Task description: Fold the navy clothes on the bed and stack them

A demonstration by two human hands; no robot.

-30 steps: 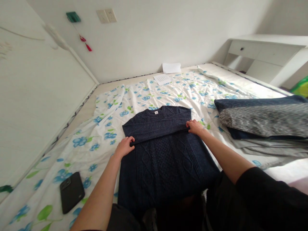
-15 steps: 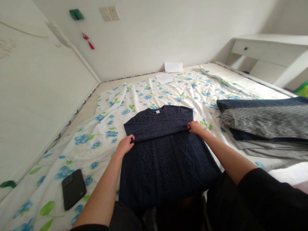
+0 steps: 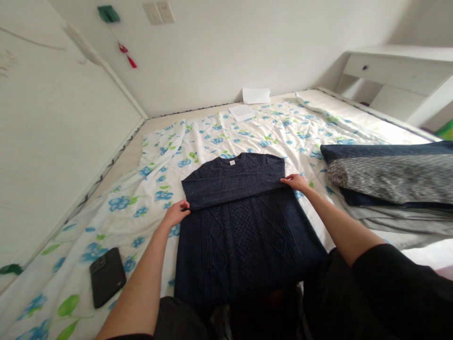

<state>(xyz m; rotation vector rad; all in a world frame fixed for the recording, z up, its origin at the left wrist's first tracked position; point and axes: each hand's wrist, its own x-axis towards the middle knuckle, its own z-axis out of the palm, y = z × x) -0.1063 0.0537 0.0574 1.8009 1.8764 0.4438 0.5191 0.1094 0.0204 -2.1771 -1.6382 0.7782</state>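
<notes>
A dark navy cable-knit sweater (image 3: 244, 231) lies flat on the bed, its neckline and white label pointing away from me. Its sleeves (image 3: 230, 191) are folded across the chest, one over the other. At the sweater's left edge, by the sleeve fold, my left hand (image 3: 177, 213) is closed in a pinch on the knit. My right hand (image 3: 296, 182) pinches the opposite edge, slightly higher, with thumb and fingertips. The sweater's lower hem runs into shadow near my legs.
A floral sheet (image 3: 163, 196) covers the bed. To the left lies a black phone (image 3: 108, 277). Folded grey and navy clothes (image 3: 389, 174) are stacked at right. Paper sheets (image 3: 241, 113) lie near the wall, and a white desk (image 3: 399, 80) stands at the far right.
Both hands have slid outward from the folded sleeves to the sweater's side edges, the left one leftward and the right one rightward. The sweater itself has hardly moved.
</notes>
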